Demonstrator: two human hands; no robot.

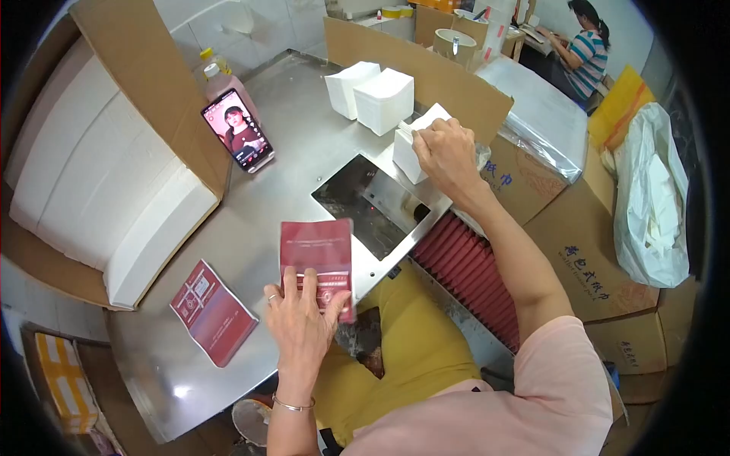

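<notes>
My left hand (303,311) grips the lower part of a red tissue packet sleeve (316,239), fingers across its face and thumb along its right side. That sleeve lies at the near edge of the steel table (251,205). Farther off to the right, my right hand (449,156) is closed on the top of a stack of folded white tissues (409,157), beside a dark rectangular opening (369,204) in the tabletop. Two more tissue stacks (384,101) stand behind it. A second red tissue packet (214,314) lies left of my left hand.
A phone (237,131) leans upright before a bottle (226,87). An open carton (152,83) holding white stacks borders the left. Red sleeves (464,270) fill a row below the table's right edge. Cartons (589,254) and a white bag (652,197) stand right; a person (585,57) sits beyond.
</notes>
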